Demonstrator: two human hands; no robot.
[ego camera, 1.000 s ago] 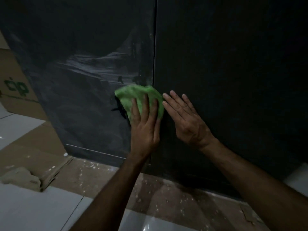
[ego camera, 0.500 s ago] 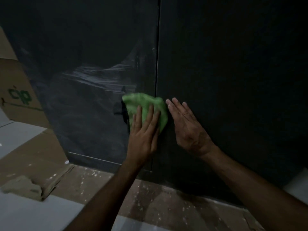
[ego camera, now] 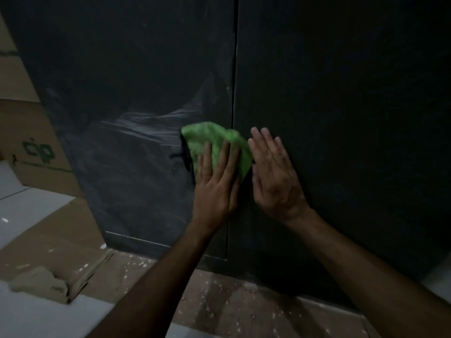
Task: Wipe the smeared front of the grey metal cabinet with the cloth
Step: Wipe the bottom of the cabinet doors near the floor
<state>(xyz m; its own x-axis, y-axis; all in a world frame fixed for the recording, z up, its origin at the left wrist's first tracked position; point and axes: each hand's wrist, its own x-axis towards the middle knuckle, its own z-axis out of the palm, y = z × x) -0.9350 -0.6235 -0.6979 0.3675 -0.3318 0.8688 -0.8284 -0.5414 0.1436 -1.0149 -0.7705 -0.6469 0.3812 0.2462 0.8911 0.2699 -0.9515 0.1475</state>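
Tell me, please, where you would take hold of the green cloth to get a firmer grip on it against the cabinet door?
Probably the bunched upper edge of the cloth, coming from above. The left hand only presses it flat against the cabinet with straight fingers, and that top fold sticks out free beyond the fingertips.

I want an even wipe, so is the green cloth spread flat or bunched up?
Bunched. The green cloth sits in a rumpled wad under the left hand, whose straight fingers press it to the cabinet.
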